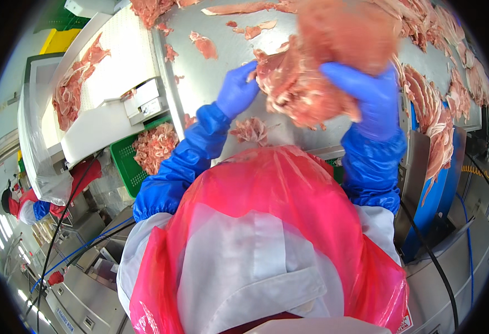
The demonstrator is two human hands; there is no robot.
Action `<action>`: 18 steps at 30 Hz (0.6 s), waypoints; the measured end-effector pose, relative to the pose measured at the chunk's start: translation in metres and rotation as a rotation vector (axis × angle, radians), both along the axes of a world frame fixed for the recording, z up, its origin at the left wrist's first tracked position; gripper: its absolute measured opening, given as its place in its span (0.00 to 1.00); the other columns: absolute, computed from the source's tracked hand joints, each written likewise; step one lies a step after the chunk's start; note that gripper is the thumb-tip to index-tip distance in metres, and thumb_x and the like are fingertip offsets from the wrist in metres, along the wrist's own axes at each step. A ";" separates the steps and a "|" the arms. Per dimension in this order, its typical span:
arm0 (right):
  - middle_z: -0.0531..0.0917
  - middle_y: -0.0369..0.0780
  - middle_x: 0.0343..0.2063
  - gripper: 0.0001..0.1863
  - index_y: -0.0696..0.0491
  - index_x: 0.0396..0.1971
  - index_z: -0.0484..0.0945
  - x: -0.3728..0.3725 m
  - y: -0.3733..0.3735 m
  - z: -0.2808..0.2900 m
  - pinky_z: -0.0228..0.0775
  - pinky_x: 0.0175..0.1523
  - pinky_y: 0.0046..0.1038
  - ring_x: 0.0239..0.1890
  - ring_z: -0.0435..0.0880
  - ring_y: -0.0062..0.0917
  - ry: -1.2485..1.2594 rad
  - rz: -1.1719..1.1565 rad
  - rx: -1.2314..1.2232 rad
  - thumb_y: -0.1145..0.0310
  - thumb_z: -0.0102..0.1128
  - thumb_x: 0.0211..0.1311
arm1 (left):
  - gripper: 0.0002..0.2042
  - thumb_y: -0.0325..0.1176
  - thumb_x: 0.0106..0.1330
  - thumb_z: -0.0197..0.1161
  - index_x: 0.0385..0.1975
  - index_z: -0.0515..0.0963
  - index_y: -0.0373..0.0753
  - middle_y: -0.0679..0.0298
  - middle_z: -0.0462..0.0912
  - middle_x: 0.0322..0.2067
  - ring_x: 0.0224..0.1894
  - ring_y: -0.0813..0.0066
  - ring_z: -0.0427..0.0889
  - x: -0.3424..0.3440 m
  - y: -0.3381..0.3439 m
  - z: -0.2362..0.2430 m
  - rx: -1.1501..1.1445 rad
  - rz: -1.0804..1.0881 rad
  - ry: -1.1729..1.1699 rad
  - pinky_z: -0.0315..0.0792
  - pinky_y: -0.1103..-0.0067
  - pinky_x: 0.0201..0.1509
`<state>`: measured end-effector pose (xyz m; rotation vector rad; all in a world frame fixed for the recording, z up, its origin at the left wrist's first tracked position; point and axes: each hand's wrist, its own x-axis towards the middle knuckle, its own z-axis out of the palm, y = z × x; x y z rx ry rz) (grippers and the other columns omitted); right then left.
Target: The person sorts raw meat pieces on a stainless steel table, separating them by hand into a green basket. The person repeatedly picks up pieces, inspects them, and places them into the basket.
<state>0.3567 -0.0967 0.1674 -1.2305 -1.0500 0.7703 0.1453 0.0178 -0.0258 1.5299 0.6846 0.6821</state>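
Both hands wear blue gloves and blue sleeve covers, and together they lift a big clump of thin-sliced raw meat off a steel table. The right hand has its fingers curled up around the clump's right side, gripping it; the fingertips sink out of sight behind the slices, and the top of the clump, nearest the camera, is blurred so its edge cannot be made out. The left hand presses its fingers against the clump's left edge, half bent; whether they pinch a slice or only steady the mass cannot be told. Just below the left fingers a small wad of meat lies on the table, apart from the glove. Above and left of those fingers loose scraps dot the steel. Right of the right fingers a long heap of slices runs along the table's edge, partly hidden by that arm and cut off at the rim of the view. Well left of the left fingers a white conveyor carries more slices, and below it a green crate holds meat, half covered by the conveyor frame. A red plastic apron fills the lower middle, hiding the table's near edge. Far left, another worker is tiny and indistinct.
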 end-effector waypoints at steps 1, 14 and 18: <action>0.85 0.43 0.51 0.27 0.59 0.59 0.78 0.017 -0.013 -0.002 0.77 0.59 0.31 0.53 0.85 0.28 -0.296 -0.030 0.193 0.74 0.71 0.59 | 0.16 0.23 0.65 0.59 0.52 0.81 0.32 0.60 0.88 0.41 0.42 0.71 0.87 -0.012 0.004 0.016 -0.092 0.005 -0.055 0.80 0.75 0.49; 0.78 0.48 0.61 0.40 0.51 0.68 0.70 0.093 -0.057 -0.163 0.68 0.68 0.38 0.62 0.77 0.40 -0.829 -0.178 -0.515 0.56 0.77 0.57 | 0.34 0.37 0.66 0.70 0.71 0.66 0.41 0.55 0.72 0.65 0.66 0.63 0.72 -0.092 0.025 -0.026 0.134 0.419 0.442 0.68 0.68 0.69; 0.76 0.47 0.63 0.45 0.48 0.69 0.69 0.034 -0.042 -0.140 0.66 0.69 0.41 0.65 0.74 0.43 -0.900 -0.034 -0.333 0.55 0.80 0.50 | 0.40 0.43 0.58 0.76 0.70 0.66 0.41 0.49 0.70 0.66 0.67 0.44 0.70 -0.061 -0.016 -0.020 0.460 0.216 0.476 0.67 0.59 0.70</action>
